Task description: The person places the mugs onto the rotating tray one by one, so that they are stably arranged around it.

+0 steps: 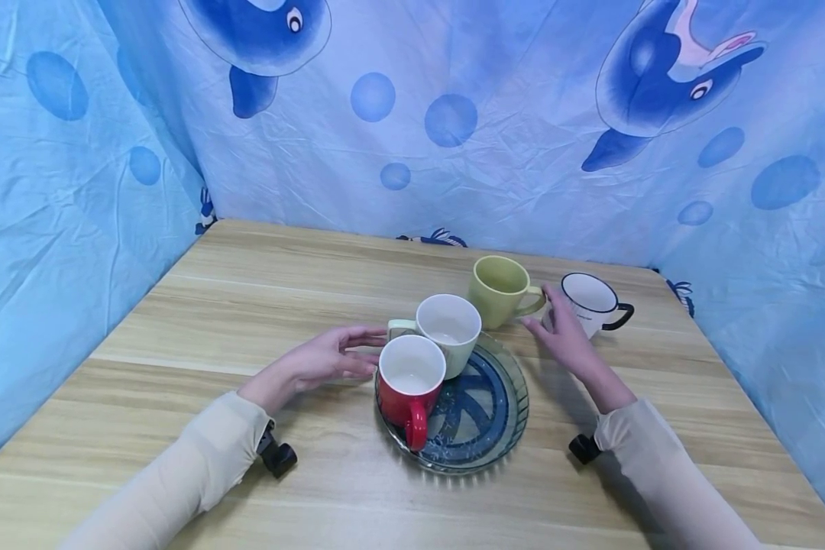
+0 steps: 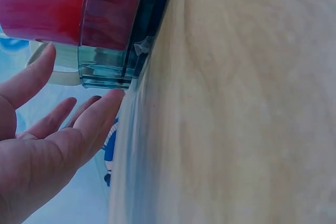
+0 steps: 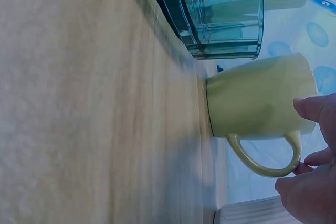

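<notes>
Blue sea-creature-print cloth (image 1: pixel 302 153) hangs round our wood-grain table (image 1: pixel 330 489). Our L hand (image 1: pixel 333 355) has fingers spread, holding nothing, just beside the glass dish (image 1: pixel 495 412), perhaps to steady it. Red mug (image 1: pixel 409 389) & pale mug (image 1: pixel 457 336) stand in it, packed left, prob. to leave room on the right. Our R hand (image 1: pixel 564 328) has thumb & fingers parted about the green mug's (image 1: pixel 491 305) handle, prob. since it juts that way; firm contact we can't tell. That mug's on the table, just past the dish. Black-rimmed mug (image 1: pixel 589 294), partly behind our R hand, carries dark lettering, too small to read; no brand legible.
</notes>
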A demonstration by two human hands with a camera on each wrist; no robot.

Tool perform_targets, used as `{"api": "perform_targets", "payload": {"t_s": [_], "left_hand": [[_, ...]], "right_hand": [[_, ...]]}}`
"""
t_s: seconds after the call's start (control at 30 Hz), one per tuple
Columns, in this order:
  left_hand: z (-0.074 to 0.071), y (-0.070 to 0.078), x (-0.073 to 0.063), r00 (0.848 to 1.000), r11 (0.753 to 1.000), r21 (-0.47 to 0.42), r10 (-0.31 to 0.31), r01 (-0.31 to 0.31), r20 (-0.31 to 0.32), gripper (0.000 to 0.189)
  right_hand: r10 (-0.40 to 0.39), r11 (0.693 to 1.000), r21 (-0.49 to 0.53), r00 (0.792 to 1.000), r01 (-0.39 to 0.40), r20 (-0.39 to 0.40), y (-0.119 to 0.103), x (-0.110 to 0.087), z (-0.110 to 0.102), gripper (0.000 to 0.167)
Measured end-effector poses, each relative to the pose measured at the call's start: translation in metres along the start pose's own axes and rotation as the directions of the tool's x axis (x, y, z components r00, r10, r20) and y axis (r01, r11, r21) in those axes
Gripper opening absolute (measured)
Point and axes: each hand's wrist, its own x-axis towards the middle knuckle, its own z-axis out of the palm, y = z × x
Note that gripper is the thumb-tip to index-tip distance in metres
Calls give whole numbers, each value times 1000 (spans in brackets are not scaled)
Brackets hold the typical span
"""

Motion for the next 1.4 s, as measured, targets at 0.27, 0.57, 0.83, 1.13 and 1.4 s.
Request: {"api": "perform_targets", "payload": {"t_s": [0.27, 0.57, 0.83, 1.13, 1.4], "left_hand": [[-3, -1, 0, 998, 1000, -14, 4, -3, 63, 78], [0, -1, 1, 995, 1000, 2, -2, 2, 96, 83], [3, 0, 1, 994, 999, 43, 0, -5, 107, 84], [8, 1, 1, 997, 998, 68, -13, 8, 72, 84], [10, 1, -1, 998, 997, 72, -19, 15, 54, 84]], "right_hand": [[21, 997, 71, 999, -18, -46, -2, -7, 3, 69], [24, 990, 143, 993, -8, -117, -4, -6, 8, 36], [250, 936, 287, 959, -204, -134, -8, -6, 10, 39], [325, 869, 422, 941, -258, -93, -11, -7, 10, 39], [357, 852, 434, 931, -292, -74, -12, -11, 10, 40]]}}
